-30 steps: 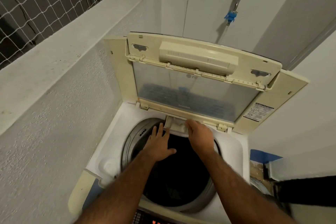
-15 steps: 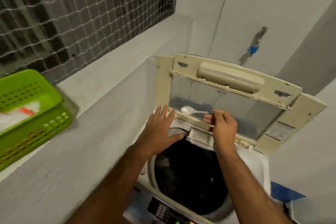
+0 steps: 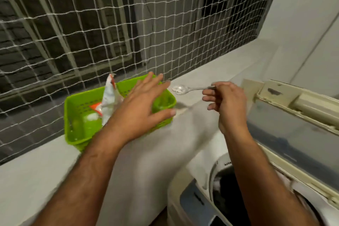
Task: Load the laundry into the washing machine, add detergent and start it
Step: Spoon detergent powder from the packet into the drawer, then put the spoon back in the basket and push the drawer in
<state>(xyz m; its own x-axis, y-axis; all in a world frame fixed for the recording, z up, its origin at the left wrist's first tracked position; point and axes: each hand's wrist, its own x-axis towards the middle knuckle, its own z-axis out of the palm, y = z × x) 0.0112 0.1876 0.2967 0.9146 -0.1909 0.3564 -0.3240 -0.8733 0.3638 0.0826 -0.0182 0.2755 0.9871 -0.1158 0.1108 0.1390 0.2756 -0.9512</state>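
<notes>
A spoon is held level by its handle, pinched between the thumb and fingertips of the right hand, with the bowl pointing left over the far part of the ledge. A faint whitish trace shows in the bowl; whether it is detergent cannot be told through the blur. The left hand is carried empty, its fingers spread apart, above the green basket, which stands on the ledge against the netted window.

A detergent packet is stood upright in the basket, its torn top open. The washing machine is seen at the lower right, just below the ledge's near edge, with its lid raised and dark laundry dimly visible in the drum.

Several mishaps are judged possible. The packet could be toppled by the spread left hand, since it is tall, light and unsupported, and powder would be spilled into the basket. The basket could be pushed along the ledge if the packet is seized one-handed. Powder could be scattered over the ledge or the machine top if the spoon is tilted on the way to the drum. The thin handle could also slip from so light a pinch.

Counted: one spoon, one basket, one packet, one washing machine, one lid, two hands.
</notes>
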